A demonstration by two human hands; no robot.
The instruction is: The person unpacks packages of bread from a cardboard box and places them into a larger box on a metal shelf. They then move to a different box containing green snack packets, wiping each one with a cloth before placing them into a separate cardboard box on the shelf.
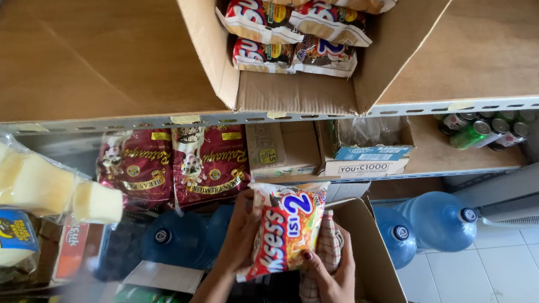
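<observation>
Both hands hold a colourful snack packet (285, 226), orange, red and white, above an open cardboard box (370, 262) near the floor. My left hand (241, 229) grips its left edge. My right hand (330, 275) supports it from below on the right, beside a checked cloth (329, 243). On the wooden shelf above, an open carton (300, 93) holds several similar red and white snack packets (294, 35).
Dark red rice bags (175, 163) and small boxes (365, 159) stand on the middle shelf, drink cans (486, 130) to the right. Blue water jugs (440, 219) stand on the tiled floor. White bottles wrapped in plastic (19, 196) jut in at left.
</observation>
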